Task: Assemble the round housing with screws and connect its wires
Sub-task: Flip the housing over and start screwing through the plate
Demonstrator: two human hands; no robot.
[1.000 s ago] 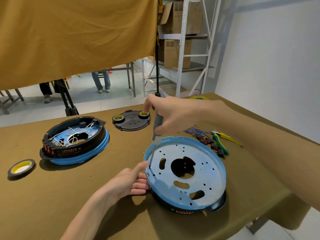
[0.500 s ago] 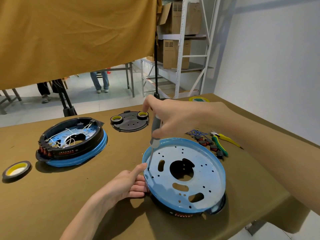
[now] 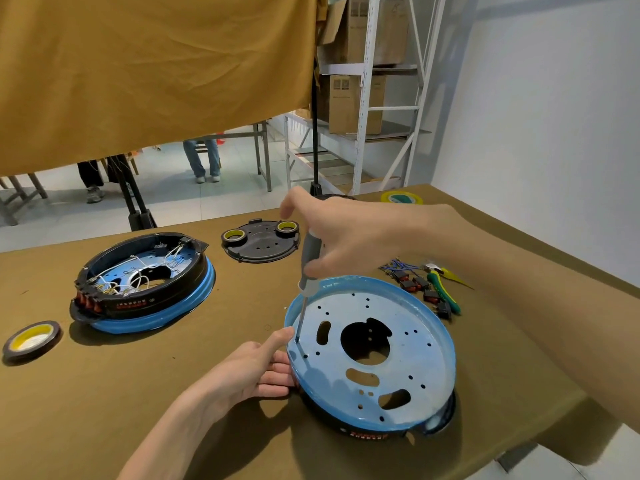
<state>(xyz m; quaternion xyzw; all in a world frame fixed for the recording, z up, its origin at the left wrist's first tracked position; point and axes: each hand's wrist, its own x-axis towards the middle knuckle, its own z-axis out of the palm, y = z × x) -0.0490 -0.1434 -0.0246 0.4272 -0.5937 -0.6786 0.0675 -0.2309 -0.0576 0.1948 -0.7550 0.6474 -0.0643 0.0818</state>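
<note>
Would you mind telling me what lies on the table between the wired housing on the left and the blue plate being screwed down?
In the head view, only bare brown tablecloth separates the wired housing from the blue plate; nothing rests there.

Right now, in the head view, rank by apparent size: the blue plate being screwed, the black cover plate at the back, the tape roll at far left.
1. Blue plate, largest, though nearest.
2. Black cover plate, farther back.
3. Tape roll, smallest.
</note>
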